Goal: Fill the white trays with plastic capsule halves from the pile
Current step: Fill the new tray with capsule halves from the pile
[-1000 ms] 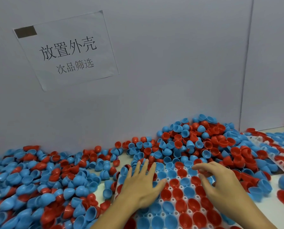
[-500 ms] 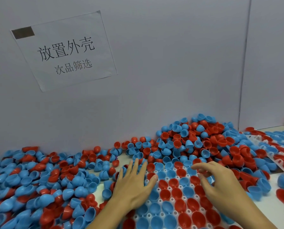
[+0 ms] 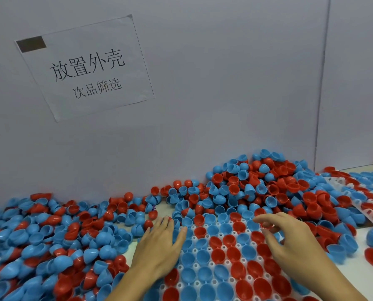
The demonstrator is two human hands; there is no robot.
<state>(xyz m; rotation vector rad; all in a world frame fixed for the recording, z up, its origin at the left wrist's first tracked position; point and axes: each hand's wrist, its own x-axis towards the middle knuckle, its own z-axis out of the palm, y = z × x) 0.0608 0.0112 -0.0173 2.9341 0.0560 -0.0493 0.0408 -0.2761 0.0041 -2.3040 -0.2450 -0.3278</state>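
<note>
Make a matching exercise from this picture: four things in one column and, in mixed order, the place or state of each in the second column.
1. left hand
2. right hand
3. paper sign
4. white tray

A. fixed on the grey wall
B. under both hands, mostly filled
C. flat, fingers straight, at the tray's left edge
D. fingers curled, pinching a red capsule half

Pairs: 1-C, 2-D, 3-A, 4-B

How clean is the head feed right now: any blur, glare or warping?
Head view: even, soft light, no glare; the paper sign reads sharply; wide-angle bend shows in the leaning wall seam; left hand and right hand look slightly soft.
</note>
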